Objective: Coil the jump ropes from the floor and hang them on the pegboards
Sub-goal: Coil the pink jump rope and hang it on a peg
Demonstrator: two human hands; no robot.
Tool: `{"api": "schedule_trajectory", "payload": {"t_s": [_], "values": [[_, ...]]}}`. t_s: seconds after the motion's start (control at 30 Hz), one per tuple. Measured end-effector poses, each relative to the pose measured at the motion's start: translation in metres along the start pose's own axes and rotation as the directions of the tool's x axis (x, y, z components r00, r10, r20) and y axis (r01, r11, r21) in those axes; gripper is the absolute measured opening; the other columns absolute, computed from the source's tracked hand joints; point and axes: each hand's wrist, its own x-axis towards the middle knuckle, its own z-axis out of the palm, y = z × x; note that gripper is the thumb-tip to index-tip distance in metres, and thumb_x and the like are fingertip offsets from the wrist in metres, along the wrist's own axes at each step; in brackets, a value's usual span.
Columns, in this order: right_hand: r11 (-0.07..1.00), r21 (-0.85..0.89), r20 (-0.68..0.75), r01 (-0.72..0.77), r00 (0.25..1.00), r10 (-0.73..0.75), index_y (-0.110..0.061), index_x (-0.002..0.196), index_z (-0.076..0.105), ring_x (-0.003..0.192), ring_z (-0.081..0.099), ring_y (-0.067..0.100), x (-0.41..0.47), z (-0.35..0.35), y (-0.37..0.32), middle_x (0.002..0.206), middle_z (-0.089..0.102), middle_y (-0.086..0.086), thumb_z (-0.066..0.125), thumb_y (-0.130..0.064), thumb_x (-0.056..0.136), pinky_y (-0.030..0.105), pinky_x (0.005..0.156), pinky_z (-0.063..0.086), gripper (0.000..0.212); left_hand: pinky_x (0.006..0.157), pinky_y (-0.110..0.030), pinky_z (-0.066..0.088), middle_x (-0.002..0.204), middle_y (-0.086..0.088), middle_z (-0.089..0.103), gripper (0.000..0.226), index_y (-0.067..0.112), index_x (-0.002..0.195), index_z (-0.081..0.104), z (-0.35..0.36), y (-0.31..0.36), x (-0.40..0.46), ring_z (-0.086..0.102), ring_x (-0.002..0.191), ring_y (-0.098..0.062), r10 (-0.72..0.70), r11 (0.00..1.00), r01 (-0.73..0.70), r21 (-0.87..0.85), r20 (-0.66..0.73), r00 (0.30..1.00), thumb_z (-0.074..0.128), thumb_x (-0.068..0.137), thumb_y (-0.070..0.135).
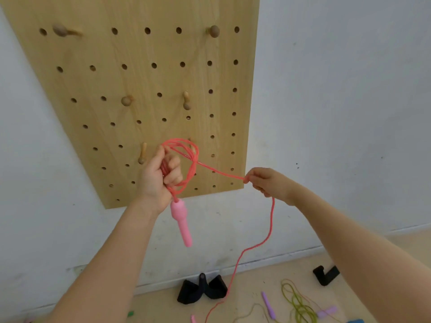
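Note:
My left hand [161, 176] grips several loops of a pink jump rope [186, 159] in front of the wooden pegboard [144, 89]. One pink handle [180, 220] dangles below that hand. From the coil the rope runs right to my right hand [263, 180], which pinches it. Below the right hand the rope hangs down to the floor, where its other pink handle [193, 318] lies. Several wooden pegs, such as one peg [142, 155] just left of my left hand, stick out of the board.
A yellow-green jump rope [296, 299] with purple handles [268, 305] lies on the floor at lower right. Black items [200, 289] sit against the white wall's base, and another black object [325, 275] lies further right. A small green thing [130, 313] is on the floor.

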Motion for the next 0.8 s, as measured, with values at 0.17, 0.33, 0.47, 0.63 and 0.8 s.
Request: {"api": "schedule_trajectory", "payload": {"t_s": [0.17,0.33,0.47,0.63,0.8], "values": [[0.749,-0.574,0.246,0.331,0.942,-0.227,-0.01,0.103,0.067,0.088,0.055,0.019,-0.005,0.026,-0.051,0.099,0.067,0.004,0.046,-0.016,0.095,0.03,0.083,0.044,0.023,0.046,-0.02,0.05,0.075,-0.009,0.07,0.018,0.017,0.095,0.041,0.009,-0.022,-0.005,0.064,0.05,-0.015,-0.034,0.911,0.047,0.41,-0.038,0.999,0.027,0.103,0.025],[0.657,-0.489,0.281,0.573,0.817,-0.503,-0.012,0.089,0.072,0.063,0.05,0.001,-0.017,0.026,-0.101,0.075,0.066,-0.008,0.056,-0.004,0.082,0.018,0.065,0.043,0.019,0.05,-0.024,0.047,0.066,0.0,0.064,0.017,0.021,0.107,0.045,0.019,-0.033,-0.015,0.059,0.053,-0.015,-0.119,0.706,0.022,0.708,0.088,0.989,0.032,0.102,0.03],[0.77,-0.424,0.045,0.477,0.861,-0.507,-0.02,0.079,0.047,0.056,0.046,0.002,-0.018,0.01,-0.102,0.06,0.049,-0.015,0.076,-0.027,0.074,0.029,0.058,0.042,0.03,0.033,-0.013,0.017,0.044,-0.001,0.042,0.031,0.013,0.08,0.045,0.028,-0.023,-0.017,0.03,0.029,-0.006,-0.18,0.759,0.059,0.648,0.123,0.976,0.029,0.102,0.028],[0.777,-0.493,0.0,0.391,0.894,-0.449,-0.02,0.059,0.046,0.047,0.038,0.007,-0.018,-0.009,-0.087,0.049,0.043,-0.012,0.076,-0.053,0.063,0.025,0.054,0.035,0.045,0.037,-0.016,0.017,0.041,-0.001,0.04,0.041,0.013,0.072,0.049,0.025,-0.006,-0.013,0.022,0.034,-0.012,-0.485,0.499,0.1,0.861,0.181,0.855,0.033,0.1,0.039],[0.921,0.22,0.061,0.321,0.938,-0.342,-0.017,0.061,0.065,0.058,0.046,0.005,-0.012,-0.024,-0.07,0.056,0.054,-0.011,0.072,-0.024,0.077,0.017,0.063,0.04,0.019,0.03,-0.012,0.025,0.037,0.008,0.038,0.044,0.019,0.06,0.049,0.01,0.003,-0.011,0.026,0.025,-0.001,-0.496,0.835,0.307,0.456,0.384,0.779,0.05,0.086,0.054]]}}
